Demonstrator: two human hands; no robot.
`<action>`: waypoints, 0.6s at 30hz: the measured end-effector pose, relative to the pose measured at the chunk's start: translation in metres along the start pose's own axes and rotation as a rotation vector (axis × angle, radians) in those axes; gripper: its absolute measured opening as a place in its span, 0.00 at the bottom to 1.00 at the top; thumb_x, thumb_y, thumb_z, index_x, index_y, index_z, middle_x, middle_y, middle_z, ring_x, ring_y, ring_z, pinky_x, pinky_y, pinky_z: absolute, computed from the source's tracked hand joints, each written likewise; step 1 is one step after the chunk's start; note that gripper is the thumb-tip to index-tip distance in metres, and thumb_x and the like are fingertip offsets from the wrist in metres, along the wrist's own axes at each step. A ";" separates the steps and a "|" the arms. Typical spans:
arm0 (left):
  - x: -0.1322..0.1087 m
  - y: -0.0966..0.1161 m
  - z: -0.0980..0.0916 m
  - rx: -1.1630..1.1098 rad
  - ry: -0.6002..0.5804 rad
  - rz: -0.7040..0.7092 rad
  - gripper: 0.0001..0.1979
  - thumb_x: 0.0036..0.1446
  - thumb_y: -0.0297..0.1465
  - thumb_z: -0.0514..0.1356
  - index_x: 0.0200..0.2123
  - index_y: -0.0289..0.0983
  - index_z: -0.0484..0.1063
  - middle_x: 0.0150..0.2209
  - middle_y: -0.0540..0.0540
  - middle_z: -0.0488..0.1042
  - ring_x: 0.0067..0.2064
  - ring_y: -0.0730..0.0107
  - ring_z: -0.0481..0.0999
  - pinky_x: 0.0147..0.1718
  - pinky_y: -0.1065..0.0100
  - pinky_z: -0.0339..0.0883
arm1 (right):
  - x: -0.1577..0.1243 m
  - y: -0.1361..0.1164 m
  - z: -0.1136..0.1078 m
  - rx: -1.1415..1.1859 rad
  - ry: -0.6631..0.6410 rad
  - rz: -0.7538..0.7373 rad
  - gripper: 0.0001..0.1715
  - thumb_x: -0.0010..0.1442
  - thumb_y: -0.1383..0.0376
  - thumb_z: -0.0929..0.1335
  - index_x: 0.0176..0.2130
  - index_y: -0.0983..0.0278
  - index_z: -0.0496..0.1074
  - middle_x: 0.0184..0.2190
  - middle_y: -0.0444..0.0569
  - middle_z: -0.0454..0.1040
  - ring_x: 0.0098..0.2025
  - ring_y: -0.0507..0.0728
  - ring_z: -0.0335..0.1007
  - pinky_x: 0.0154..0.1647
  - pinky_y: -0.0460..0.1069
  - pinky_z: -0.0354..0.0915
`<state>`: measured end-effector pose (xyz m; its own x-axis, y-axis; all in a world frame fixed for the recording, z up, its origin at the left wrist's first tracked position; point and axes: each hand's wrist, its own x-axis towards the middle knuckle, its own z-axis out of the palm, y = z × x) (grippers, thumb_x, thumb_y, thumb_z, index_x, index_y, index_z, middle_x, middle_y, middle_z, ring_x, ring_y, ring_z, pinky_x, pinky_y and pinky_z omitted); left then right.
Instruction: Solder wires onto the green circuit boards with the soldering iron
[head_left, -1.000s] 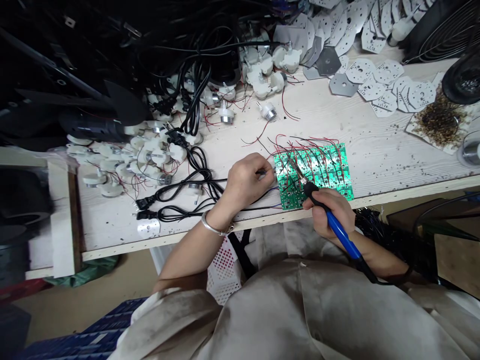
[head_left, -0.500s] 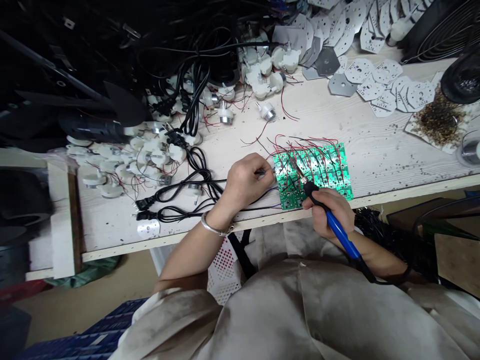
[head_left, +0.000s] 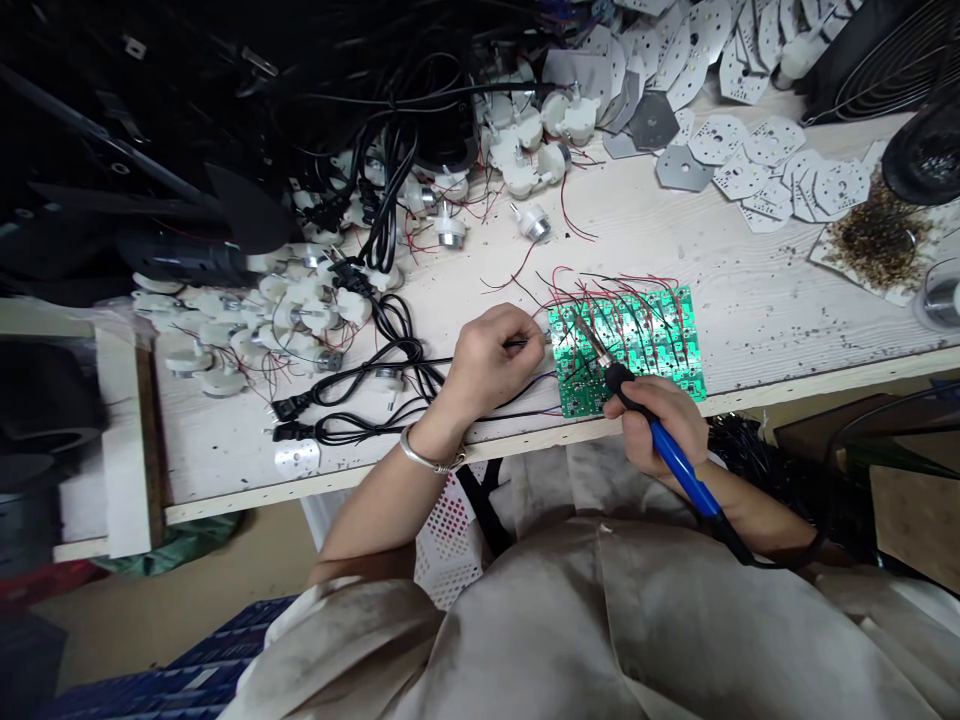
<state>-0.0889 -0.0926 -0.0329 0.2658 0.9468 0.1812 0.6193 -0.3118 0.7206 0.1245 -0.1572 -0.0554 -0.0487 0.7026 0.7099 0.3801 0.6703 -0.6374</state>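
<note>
Soldering iron point(head_left: 679, 465) is sitting in the right hand point(head_left: 660, 425), its fingers point(head_left: 639, 425) pressed together around the blue handle, and the metal shaft is slanting forward and left from those fingers over the green circuit board point(head_left: 645, 345). That board is lying on the surface point(head_left: 757, 320) directly ahead of the right fingers and just right of the left hand point(head_left: 491, 360), its long axis running along the surface's front edge, with the right hand nearer. The left fingers are pinching what looks like a thin black wire point(head_left: 521, 343), though they partly hide it. Black power cords point(head_left: 352, 405) are trailing left of those fingers.
</note>
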 end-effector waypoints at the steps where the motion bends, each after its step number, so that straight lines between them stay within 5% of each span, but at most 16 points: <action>1: 0.000 0.000 0.000 -0.016 -0.001 -0.003 0.07 0.55 0.24 0.58 0.26 0.36 0.71 0.28 0.48 0.75 0.32 0.73 0.73 0.31 0.71 0.66 | 0.001 0.000 0.000 0.003 -0.003 -0.001 0.17 0.67 0.66 0.65 0.55 0.63 0.70 0.27 0.43 0.80 0.27 0.55 0.78 0.34 0.51 0.76; 18: -0.001 0.003 0.001 0.110 -0.043 -0.008 0.06 0.56 0.26 0.58 0.27 0.37 0.70 0.29 0.47 0.74 0.31 0.70 0.72 0.32 0.69 0.66 | 0.011 -0.002 -0.003 -0.032 -0.145 -0.015 0.14 0.64 0.68 0.65 0.51 0.62 0.71 0.27 0.44 0.81 0.24 0.53 0.76 0.29 0.48 0.75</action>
<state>-0.0867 -0.0942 -0.0318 0.2902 0.9459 0.1449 0.6984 -0.3129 0.6437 0.1259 -0.1516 -0.0451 -0.1862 0.7213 0.6671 0.4072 0.6746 -0.6157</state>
